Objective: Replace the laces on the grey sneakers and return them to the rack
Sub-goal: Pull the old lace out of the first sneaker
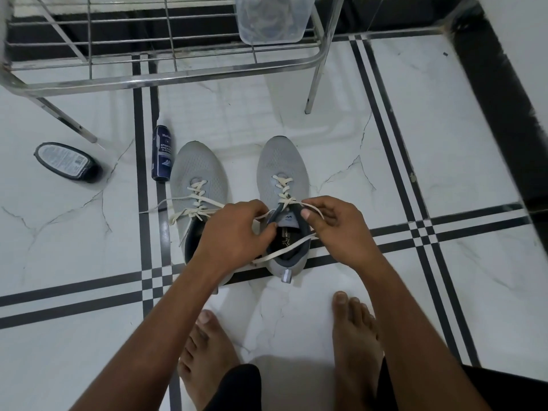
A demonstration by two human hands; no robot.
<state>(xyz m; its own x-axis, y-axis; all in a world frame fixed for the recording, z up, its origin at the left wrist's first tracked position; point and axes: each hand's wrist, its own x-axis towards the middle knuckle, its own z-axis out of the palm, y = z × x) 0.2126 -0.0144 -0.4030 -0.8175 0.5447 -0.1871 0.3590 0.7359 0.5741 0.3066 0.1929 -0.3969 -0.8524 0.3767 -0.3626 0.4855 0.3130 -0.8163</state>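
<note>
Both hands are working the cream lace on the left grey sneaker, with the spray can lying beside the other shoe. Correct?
Not quite. In the head view, the left hand and right hand work the cream lace on the right grey sneaker. The spray can lies beside the left grey sneaker.

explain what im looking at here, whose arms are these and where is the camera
There is no machine: a person wears a camera on the head, looking down at their own arms and bare feet. Two grey sneakers stand on the tiled floor. The left hand and right hand each pinch an end of the cream lace at the right sneaker. The left sneaker is laced but untied. Beside it lie a spray can and a dark bottle. Behind stands the metal rack with a clear tub on it.
</note>
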